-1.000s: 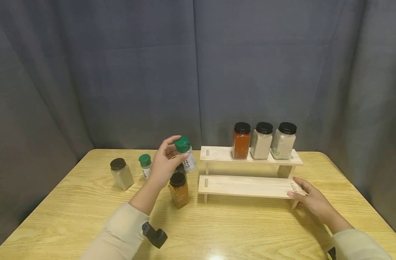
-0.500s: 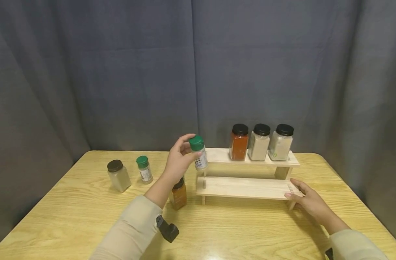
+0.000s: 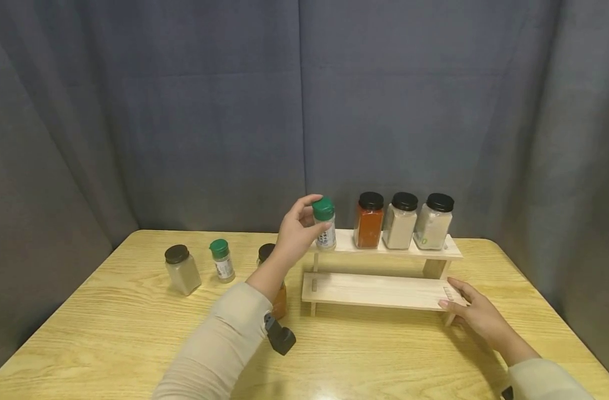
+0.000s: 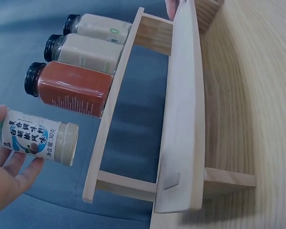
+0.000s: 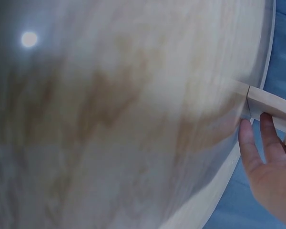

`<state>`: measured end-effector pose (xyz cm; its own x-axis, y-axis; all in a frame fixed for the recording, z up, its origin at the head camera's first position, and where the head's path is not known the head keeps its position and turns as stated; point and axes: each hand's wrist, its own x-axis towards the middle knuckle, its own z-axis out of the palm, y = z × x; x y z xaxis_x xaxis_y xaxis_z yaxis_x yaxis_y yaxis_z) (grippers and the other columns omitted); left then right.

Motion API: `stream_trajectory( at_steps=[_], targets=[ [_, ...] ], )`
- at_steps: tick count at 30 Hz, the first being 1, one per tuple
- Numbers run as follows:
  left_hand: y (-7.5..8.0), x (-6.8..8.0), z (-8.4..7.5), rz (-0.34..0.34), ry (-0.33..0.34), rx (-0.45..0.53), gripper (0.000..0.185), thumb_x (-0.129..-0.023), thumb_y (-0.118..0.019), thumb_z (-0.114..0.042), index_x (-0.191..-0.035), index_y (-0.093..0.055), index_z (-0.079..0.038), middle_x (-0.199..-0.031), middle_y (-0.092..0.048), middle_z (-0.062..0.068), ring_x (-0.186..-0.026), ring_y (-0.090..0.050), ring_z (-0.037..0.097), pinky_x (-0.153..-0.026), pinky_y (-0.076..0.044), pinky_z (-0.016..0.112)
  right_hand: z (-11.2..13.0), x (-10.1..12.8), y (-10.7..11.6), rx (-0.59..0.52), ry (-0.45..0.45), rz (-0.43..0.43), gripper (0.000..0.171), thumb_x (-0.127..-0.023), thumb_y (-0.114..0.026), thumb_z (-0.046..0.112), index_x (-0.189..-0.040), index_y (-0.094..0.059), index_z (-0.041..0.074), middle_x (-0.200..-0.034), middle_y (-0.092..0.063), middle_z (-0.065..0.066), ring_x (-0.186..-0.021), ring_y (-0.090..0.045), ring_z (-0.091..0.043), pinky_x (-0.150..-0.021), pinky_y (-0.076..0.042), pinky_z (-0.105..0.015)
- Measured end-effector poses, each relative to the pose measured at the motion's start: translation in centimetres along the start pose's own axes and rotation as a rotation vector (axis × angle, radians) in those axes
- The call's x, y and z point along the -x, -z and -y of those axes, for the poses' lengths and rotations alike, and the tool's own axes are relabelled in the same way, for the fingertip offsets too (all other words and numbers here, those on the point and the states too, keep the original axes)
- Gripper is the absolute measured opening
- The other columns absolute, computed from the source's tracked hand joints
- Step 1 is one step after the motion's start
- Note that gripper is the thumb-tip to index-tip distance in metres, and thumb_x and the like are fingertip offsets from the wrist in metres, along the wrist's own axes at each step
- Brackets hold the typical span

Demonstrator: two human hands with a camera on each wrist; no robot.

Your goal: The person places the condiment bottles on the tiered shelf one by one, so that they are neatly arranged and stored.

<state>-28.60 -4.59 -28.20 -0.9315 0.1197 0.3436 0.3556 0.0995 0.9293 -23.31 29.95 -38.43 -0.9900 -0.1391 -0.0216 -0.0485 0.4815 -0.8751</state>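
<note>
My left hand [image 3: 295, 238] pinches a small clear seasoning shaker [image 3: 326, 236] with a green lid and a printed label. It is upright at the left end of the upper shelf. In the left wrist view, a small gap separates the shaker's base [image 4: 68, 144] from the shelf edge. The two-tier wooden rack [image 3: 374, 288] stands on the table, and my right hand [image 3: 483, 315] grips the right end of its lower tier. On the upper tier stand a red spice jar [image 3: 369, 225] and two jars of pale powder [image 3: 400, 226], all black-lidded.
Left on the table are a pale black-lidded jar [image 3: 183, 272] and another green-lidded shaker [image 3: 222, 262]. Behind my left forearm, an orange-brown jar [image 3: 280, 303] and another dark-lidded jar [image 3: 265, 252] are partly hidden. A grey curtain [image 3: 224, 139] hangs behind the table.
My left hand has carried the green-lidded shaker rightward, from above the table jars to the left end of the upper shelf. My right hand has stayed on the rack.
</note>
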Motion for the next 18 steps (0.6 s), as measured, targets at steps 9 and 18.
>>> stream_trajectory(
  at_steps=[9, 18],
  targets=[
    [-0.8, -1.5, 1.0, -0.03, -0.001, -0.031, 0.051, -0.075, -0.067, -0.007, -0.119, -0.047, -0.022, -0.101, -0.055, 0.001, -0.09, -0.053, 0.015, -0.076, -0.045, 0.033, 0.1, 0.1, -0.1, 0.048, -0.003, -0.01, 0.073, -0.085, -0.056, 0.024, -0.133, -0.012, -0.009, -0.131, -0.014, -0.036, -0.105, -0.042, -0.038, -0.074, -0.047, -0.032],
    [-1.4, -2.5, 1.0, -0.01, 0.019, -0.055, 0.052, -0.075, -0.066, -0.006, -0.121, -0.046, -0.021, -0.106, -0.056, 0.003, -0.092, -0.052, 0.017, -0.08, -0.043, 0.037, -0.1, 0.0, 0.0, 0.073, -0.004, -0.011, 0.073, -0.085, -0.055, 0.024, -0.133, -0.011, -0.01, -0.131, -0.014, -0.036, -0.107, -0.039, -0.04, -0.077, -0.046, -0.034]
  ],
)
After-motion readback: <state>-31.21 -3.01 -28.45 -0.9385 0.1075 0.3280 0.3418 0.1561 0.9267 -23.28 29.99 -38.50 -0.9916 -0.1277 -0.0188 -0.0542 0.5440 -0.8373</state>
